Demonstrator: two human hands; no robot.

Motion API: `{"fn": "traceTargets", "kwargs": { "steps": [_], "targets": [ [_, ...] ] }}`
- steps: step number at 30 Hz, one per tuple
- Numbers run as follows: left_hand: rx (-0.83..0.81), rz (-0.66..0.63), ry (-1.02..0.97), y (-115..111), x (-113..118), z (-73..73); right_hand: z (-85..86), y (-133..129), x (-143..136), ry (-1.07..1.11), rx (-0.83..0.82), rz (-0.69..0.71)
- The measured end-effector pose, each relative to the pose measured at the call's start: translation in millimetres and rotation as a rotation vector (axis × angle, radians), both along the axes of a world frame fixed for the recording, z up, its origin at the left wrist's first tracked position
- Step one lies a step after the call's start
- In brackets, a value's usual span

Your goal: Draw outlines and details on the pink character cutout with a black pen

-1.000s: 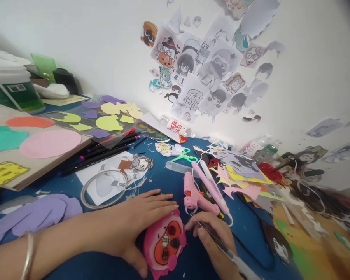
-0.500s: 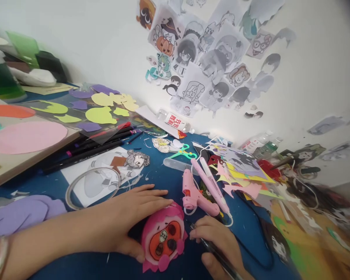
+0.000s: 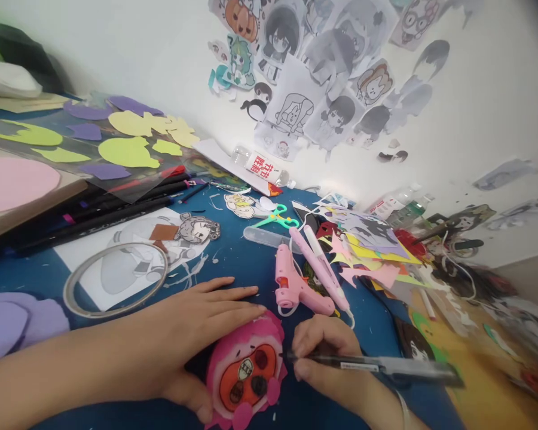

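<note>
A pink figure with an orange-red middle and dark round patches lies on the blue tabletop at the lower centre. Around its upper left edge rest the spread fingers and thumb of my left hand, steadying it against the table. To the right, my right hand pinches a black pen near its tip. The pen lies nearly level, its dark point touching or almost touching the figure's right edge.
Beyond the hands lie a pink glue gun, a pink straightener-like tool, green scissors and a tape roll on a printed sheet. Paper scraps spread right; markers lie left.
The pen has swung from pointing down-right to nearly level, its tip now at the figure's edge. My right hand has closed in around it. The camera view has shifted slightly.
</note>
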State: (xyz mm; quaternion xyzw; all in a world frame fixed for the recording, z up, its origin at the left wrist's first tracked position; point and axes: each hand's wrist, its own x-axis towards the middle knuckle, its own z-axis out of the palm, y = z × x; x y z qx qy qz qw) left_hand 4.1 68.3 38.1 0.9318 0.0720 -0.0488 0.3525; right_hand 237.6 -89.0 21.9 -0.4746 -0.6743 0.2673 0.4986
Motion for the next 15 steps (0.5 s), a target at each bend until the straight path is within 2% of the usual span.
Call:
{"fn": "traceTargets", "kwargs": {
  "steps": [3, 9, 13, 15],
  "targets": [
    [-0.002, -0.009, 0.003, 0.2, 0.9, -1.2, 0.2, 8.8, 2.6, -0.051, 0.037, 0.033],
    [-0.037, 0.016, 0.033, -0.4, 2.7, -3.1, 3.6, 19.2, 1.9, -0.183, 0.090, 0.015],
    [-0.009, -0.032, -0.022, 0.0, -0.3, -16.4, 8.3, 19.5, -0.8, -0.303, 0.103, 0.010],
    [0.023, -0.030, -0.119, -0.4, -3.4, -24.4, 10.7, 19.2, -1.3, -0.372, 0.114, 0.003]
  ]
}}
